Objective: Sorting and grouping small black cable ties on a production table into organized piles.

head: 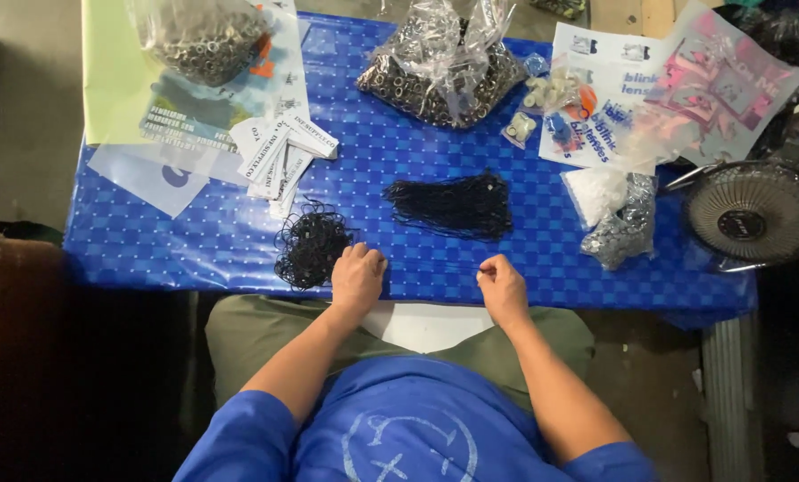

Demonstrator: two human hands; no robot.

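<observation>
A table with a blue checked cover [239,241] stands on a grey concrete floor [16,134]. Right of the table, just beside its edge, lies a small round fan [756,214]. Left of the table the floor becomes dark.

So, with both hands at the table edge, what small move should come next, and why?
Probably the left hand should pick one loop from the tangled black pile it sits beside. The right hand appears pinched shut on a thin cord, though that is hard to see, and the straight bundle lies farther off.
</observation>
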